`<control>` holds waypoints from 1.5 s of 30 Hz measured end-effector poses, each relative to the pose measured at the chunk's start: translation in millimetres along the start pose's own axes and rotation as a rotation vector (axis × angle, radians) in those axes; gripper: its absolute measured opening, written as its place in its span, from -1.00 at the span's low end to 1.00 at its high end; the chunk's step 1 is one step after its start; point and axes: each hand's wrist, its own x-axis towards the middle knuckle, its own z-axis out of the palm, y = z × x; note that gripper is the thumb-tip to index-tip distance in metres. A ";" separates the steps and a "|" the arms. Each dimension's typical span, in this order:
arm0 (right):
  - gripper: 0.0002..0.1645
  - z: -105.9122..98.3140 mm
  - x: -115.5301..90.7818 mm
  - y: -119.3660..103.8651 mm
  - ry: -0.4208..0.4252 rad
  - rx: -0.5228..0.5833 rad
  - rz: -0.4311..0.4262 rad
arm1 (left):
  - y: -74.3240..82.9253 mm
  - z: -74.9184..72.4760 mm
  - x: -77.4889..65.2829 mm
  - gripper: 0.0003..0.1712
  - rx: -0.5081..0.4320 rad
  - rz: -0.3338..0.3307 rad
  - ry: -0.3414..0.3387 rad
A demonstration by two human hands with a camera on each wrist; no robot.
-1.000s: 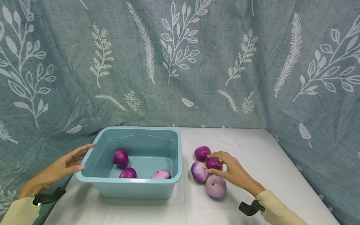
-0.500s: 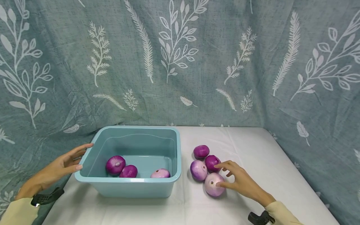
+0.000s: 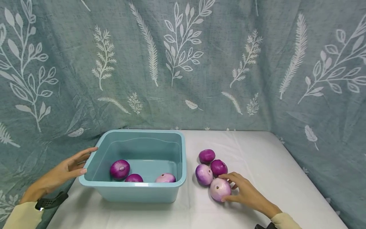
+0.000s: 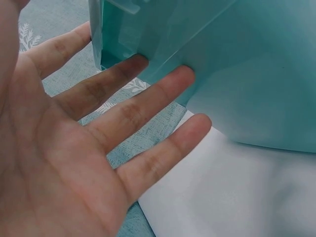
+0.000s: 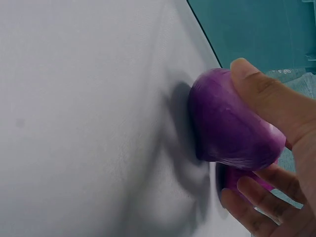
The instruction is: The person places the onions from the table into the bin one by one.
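Note:
My right hand holds a pale purple onion at the front of a small cluster on the table. In the right wrist view, the thumb lies over one side of this onion and the fingers curl at its other side. Behind it sit a purple-and-white onion, a dark purple onion and another dark one. My left hand rests at the left side of a blue plastic basin, its straight fingers against the wall.
Inside the basin lie two dark purple onions, one rounder and one partly hidden by the front rim, plus a paler onion at the right. White cloth covers the table; a leaf-patterned curtain hangs behind.
My right hand has moved from the dark onion toward the front and taken hold of the pale one. In the basin, one dark onion has rolled and settled. The left hand stays put.

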 end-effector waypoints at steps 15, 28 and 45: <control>0.02 5.1 -3.4 -1.8 -0.004 0.051 0.008 | 2.7 0.8 -0.6 -0.20 -0.020 0.036 -0.025; -0.01 -2.2 -4.7 -1.4 0.044 0.047 -0.029 | 1.6 0.1 0.2 -0.21 -0.013 0.043 -0.024; -0.03 -15.9 9.2 -15.2 0.157 0.046 -0.039 | -0.2 1.5 -1.4 -0.22 0.004 0.041 -0.007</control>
